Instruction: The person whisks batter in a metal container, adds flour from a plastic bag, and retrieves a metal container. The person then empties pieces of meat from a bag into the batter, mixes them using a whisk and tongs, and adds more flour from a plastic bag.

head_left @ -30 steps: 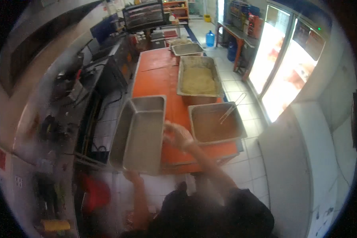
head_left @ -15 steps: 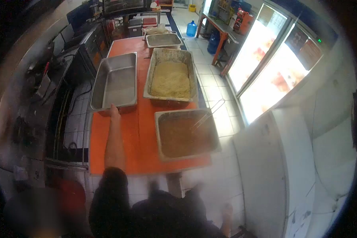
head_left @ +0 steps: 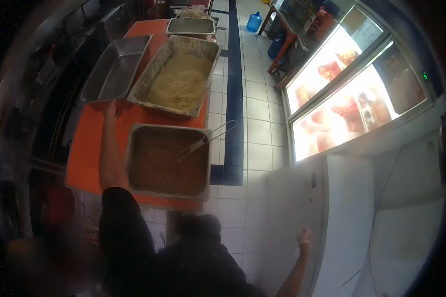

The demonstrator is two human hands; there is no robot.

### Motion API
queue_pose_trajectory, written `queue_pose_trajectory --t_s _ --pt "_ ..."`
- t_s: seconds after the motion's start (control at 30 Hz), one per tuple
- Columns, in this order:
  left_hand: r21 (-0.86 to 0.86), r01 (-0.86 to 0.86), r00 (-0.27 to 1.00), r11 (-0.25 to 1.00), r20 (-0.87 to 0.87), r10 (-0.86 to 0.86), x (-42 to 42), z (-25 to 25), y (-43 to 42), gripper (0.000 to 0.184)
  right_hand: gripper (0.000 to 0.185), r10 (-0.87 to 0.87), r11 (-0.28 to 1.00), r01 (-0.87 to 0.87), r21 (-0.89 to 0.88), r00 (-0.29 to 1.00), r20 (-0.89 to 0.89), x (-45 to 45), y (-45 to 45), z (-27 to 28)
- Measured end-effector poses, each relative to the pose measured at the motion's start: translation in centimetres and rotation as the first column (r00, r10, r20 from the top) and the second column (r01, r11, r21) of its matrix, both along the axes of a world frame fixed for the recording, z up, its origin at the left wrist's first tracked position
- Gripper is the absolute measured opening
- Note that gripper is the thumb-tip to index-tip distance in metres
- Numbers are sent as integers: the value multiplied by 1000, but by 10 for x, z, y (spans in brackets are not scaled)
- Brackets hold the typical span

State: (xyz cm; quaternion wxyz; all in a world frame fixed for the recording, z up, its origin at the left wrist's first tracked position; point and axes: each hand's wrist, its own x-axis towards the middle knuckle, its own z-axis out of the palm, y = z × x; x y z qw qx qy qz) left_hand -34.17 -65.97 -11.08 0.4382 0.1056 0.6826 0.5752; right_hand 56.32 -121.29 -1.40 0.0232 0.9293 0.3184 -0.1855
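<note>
Altogether, four pans (head_left: pixel 191 33) stand on your bench (head_left: pixel 86 158), one holding yellowish mix (head_left: pixel 181 81), one brown liquid (head_left: pixel 158 161). Your left hand (head_left: pixel 112 110) meets the left pan (head_left: pixel 113 72); your right hand (head_left: pixel 305 239) is well right. Either hand's fingers: cannot tell whether grasping.

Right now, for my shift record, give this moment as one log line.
left hand: at near end of metal pan; right hand: out to the right; utensil: in brown-filled pan
</note>
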Motion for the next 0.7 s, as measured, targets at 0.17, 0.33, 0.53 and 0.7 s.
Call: queue_pose_trajectory --t_s 0.17,0.33,0.53,0.7 --pt "83 70 997 994 29 -73 49 33 14 33 31 349 899 -326 292 937 -31 27 177 50" --pt "11 -33 999 999 -34 33 52 18 47 34 32 414 910 -398 114 883 -223 105 243 -3" --pt "-15 -161 969 987 -193 155 29 -17 68 39 33 237 872 -368 -322 894 -381 186 278 -92" --pt "-32 -248 917 968 -331 224 31 -22 56 43 28 749 242 -893 -378 420 -512 243 366 -206"
